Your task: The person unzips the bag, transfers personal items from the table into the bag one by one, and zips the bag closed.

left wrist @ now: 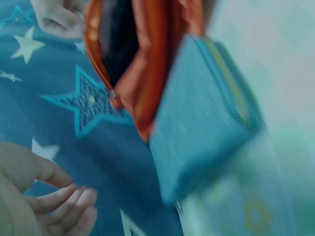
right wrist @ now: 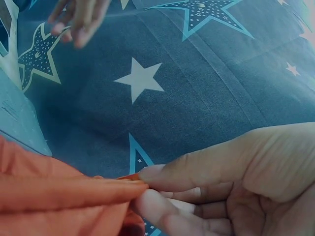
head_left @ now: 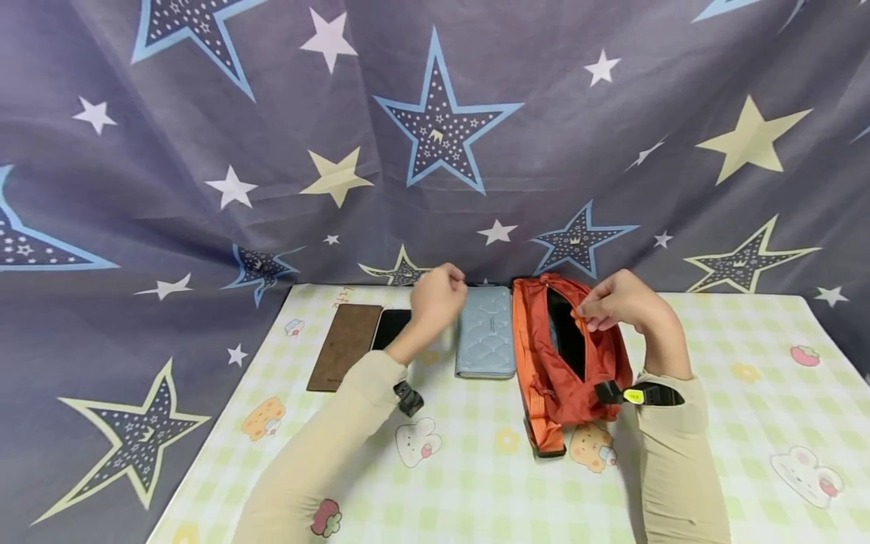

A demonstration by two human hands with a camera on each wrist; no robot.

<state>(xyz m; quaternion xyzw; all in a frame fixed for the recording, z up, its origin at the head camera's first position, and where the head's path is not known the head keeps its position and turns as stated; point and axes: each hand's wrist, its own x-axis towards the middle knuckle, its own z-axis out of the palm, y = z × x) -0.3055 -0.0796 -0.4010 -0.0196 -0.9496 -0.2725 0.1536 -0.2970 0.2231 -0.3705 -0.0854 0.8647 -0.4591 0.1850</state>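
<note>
An orange-red zip bag (head_left: 553, 355) lies on the table with its top unzipped, showing a dark inside. My right hand (head_left: 615, 302) pinches the edge of that opening between thumb and fingertips; the right wrist view shows the pinched orange fabric (right wrist: 74, 194) close up. My left hand (head_left: 435, 298) hangs in the air over the back of the table, fingers loosely bent and holding nothing, as the left wrist view confirms. Between it and the bag lies a light blue quilted wallet (head_left: 486, 332), its zip edge visible in the left wrist view.
Left of the wallet are a black flat item (head_left: 390, 326), partly hidden by my left forearm, and a brown flat wallet (head_left: 344, 346). A checked tablecloth (head_left: 476, 476) covers the table. A dark star-patterned curtain (head_left: 435, 227) hangs along its back edge.
</note>
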